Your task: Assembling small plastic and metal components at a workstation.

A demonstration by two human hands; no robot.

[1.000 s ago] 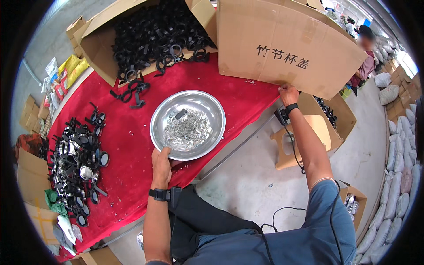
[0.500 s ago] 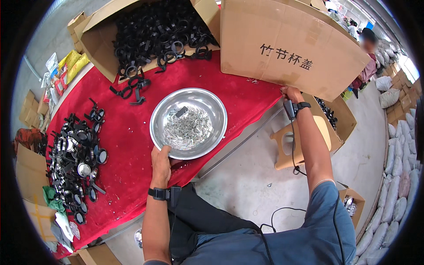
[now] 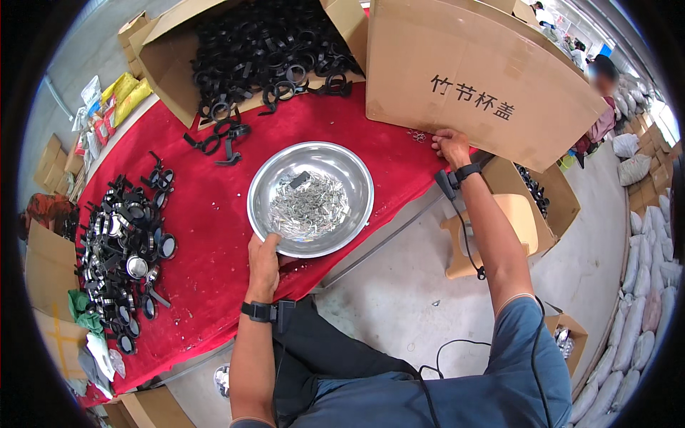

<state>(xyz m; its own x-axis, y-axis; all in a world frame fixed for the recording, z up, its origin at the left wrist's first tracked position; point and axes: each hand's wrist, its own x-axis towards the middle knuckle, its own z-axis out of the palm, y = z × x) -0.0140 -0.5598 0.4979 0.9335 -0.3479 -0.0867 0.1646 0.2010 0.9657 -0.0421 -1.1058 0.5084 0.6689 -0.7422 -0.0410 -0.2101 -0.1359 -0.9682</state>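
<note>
A shiny metal bowl [image 3: 357,214] stands on the red tablecloth. Inside it lie many small metal pins [image 3: 314,214] and a small black piece [image 3: 300,180]. My left hand [image 3: 264,264] grips the bowl's near-left rim, the thumb over the edge and the fingers hidden beneath. Farther right, by the table edge, my right hand [image 3: 452,148] has its fingers curled together at the foot of a large upright cardboard box [image 3: 485,78]. Whatever it pinches, if anything, is too small to make out. A few small pins [image 3: 416,135] lie on the cloth beside its fingertips.
An open carton [image 3: 168,78] at the back spills black ring-shaped parts [image 3: 267,50]. Left, black-and-silver lids [image 3: 128,250] lie heaped. A yellow stool [image 3: 510,221] and a carton of black parts [image 3: 560,203] stand right of the table. Another person [image 3: 603,107] is far right.
My right hand has moved left along the foot of the cardboard box, toward the loose pins. My left hand stays on the bowl's rim. The whole view has shifted slightly.
</note>
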